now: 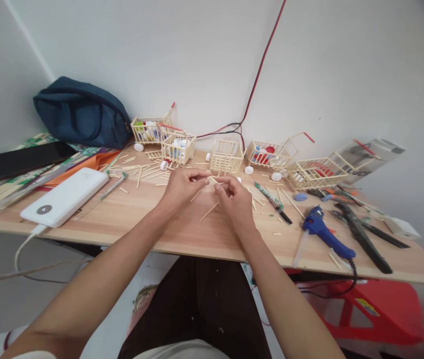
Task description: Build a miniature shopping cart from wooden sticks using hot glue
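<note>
My left hand point(185, 188) and my right hand point(237, 203) meet over the middle of the table. Both are closed, thumb and fingertips pinching small pale wooden sticks point(212, 180) between them. Fingers partly hide how these sticks join. Just below, a thin loose stick point(209, 211) lies slanted. Behind my hands stands a small cart basket point(226, 158) made of sticks. A stick cart with white bottle-like items point(179, 148) is behind my left hand, and another with red and blue pieces point(268, 154) is behind my right.
A blue glue gun point(326, 232), black pliers point(363, 239) and a green-wrapped cutter knife point(273, 202) lie on the right. On the left are a white power bank point(66, 196), a dark phone point(23, 158) and a blue bag point(85, 112). Stick offcuts point(148, 172) litter the table point(182, 239).
</note>
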The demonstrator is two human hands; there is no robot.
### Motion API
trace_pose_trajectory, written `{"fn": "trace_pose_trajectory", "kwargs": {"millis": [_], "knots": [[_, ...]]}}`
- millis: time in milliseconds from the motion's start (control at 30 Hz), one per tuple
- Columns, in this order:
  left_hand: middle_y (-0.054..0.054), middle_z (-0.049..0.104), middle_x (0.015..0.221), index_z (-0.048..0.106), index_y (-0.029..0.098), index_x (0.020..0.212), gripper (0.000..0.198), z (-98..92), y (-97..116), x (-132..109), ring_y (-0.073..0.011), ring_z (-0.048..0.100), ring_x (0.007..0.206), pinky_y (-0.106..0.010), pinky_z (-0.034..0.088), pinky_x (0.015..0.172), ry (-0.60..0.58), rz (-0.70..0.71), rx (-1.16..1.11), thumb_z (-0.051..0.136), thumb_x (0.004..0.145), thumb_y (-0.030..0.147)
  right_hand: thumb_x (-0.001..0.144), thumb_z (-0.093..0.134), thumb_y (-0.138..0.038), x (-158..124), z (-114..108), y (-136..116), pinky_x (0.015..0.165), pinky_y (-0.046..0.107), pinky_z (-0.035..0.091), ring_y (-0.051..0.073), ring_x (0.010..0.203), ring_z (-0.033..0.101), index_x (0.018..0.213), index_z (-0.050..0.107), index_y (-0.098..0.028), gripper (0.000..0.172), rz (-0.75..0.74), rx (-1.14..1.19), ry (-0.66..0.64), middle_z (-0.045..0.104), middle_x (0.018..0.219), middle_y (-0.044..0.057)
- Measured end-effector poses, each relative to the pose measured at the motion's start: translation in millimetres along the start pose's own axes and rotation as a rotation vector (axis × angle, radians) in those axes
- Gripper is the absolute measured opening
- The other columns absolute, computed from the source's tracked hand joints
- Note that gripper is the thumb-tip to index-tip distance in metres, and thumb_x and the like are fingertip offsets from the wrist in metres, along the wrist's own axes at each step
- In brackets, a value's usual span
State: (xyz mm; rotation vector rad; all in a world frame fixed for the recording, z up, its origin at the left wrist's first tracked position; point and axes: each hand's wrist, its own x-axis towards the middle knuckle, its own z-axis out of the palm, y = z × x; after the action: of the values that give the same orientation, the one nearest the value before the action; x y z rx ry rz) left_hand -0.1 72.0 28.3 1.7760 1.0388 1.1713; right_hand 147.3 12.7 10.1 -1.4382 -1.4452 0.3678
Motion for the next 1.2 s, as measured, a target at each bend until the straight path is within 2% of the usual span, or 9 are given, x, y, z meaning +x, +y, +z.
{"fn": "trace_pose_trajectory", "kwargs": {"millis": [267,567,1200], "knots": [[-0.008,0.076,0.091,0.076,0.013,0.094,0.025,-0.6,-5.1,0.1,-0.0212,0.070,0.083,-0.028,0.052,0.073,-0.034,0.004,-0.031,0.068,0.072,0.023,0.083,0.056,-0.034,0.7,0.4,1.4,0.056,0.023,0.036,0.011,0.055,0.047,0.087,0.067,-0.019,0.019,-0.013,0.005,0.010,0.064,0.068,-0.002],[-0.006,0.076,0.090,0.077,0.016,0.089,0.020,-0.5,-5.7,1.3,-0.0210,0.070,0.086,-0.029,0.052,0.079,-0.044,0.027,-0.043,0.068,0.071,0.020,0.085,0.054,-0.034,0.4,-1.1,1.7,0.057,0.024,0.036,0.012,0.056,0.047,0.085,0.067,-0.020,0.019,-0.046,-0.030,-0.009,0.065,0.069,-0.001],[-0.005,0.076,0.085,0.077,0.018,0.086,0.018,-0.9,-5.0,0.2,-0.0191,0.068,0.080,-0.027,0.050,0.073,-0.034,0.083,0.059,0.066,0.073,0.018,0.085,0.054,-0.032,-0.2,-1.5,-0.9,0.059,0.024,0.039,0.012,0.057,0.051,0.081,0.065,-0.020,0.017,-0.042,-0.016,-0.019,0.063,0.065,-0.002]]}}
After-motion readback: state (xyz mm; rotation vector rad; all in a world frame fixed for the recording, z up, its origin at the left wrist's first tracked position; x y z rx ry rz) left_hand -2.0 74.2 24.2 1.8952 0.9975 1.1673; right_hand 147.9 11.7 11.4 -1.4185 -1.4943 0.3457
